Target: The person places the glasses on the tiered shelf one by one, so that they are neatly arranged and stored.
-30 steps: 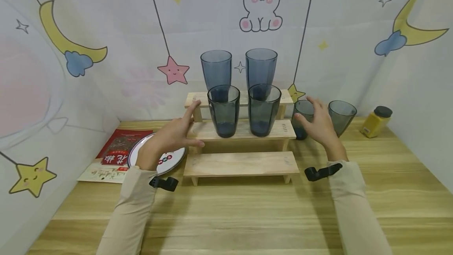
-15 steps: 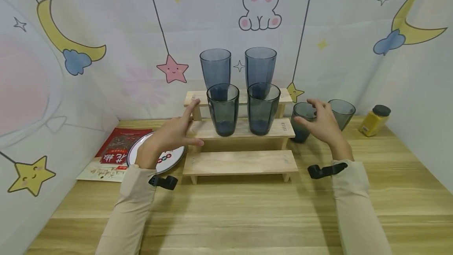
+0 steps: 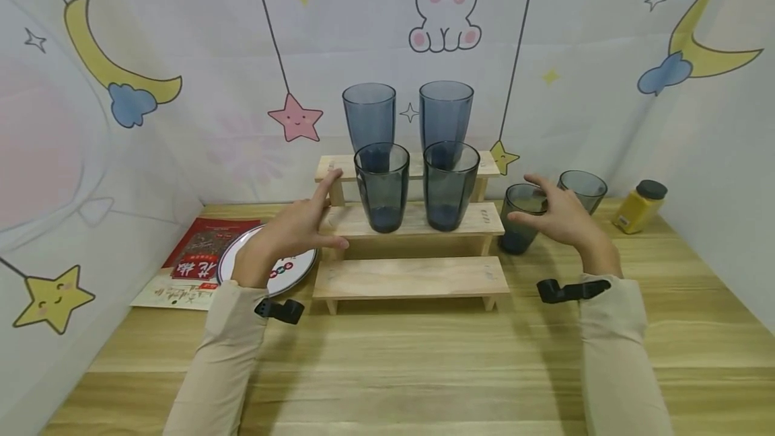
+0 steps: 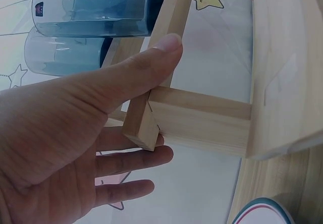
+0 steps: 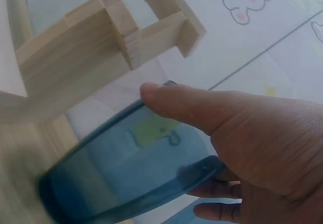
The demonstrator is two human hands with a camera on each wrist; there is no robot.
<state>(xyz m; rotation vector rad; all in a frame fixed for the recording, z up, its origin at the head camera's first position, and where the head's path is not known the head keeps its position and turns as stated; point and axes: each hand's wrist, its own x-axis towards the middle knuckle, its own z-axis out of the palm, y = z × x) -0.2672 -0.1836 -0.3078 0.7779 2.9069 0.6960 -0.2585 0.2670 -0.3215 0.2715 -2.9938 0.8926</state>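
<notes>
In the head view, a three-tier wooden stand (image 3: 412,277) sits at the middle of the table. My left hand (image 3: 292,233) holds the left end of its middle plank, with the thumb (image 4: 169,43) on one side and fingers on the other in the left wrist view. Right of the stand, my right hand (image 3: 566,219) grips a dark tinted drinking glass (image 3: 519,226) near its rim. In the right wrist view this glass (image 5: 116,168) leans, its thumb-side wall under my thumb. Whether its base touches the table cannot be told.
Two glasses (image 3: 386,194) (image 3: 451,194) stand on the middle tier, two bluish ones (image 3: 369,116) (image 3: 446,113) on the top tier. Another glass (image 3: 588,188) stands behind my right hand. A yellow jar (image 3: 640,207) is farther right. A plate (image 3: 289,274) and red packet (image 3: 196,251) lie left.
My right hand has moved right and towards me, and the glass in it has come nearer and tilted slightly. My left hand has stayed on the stand.
</notes>
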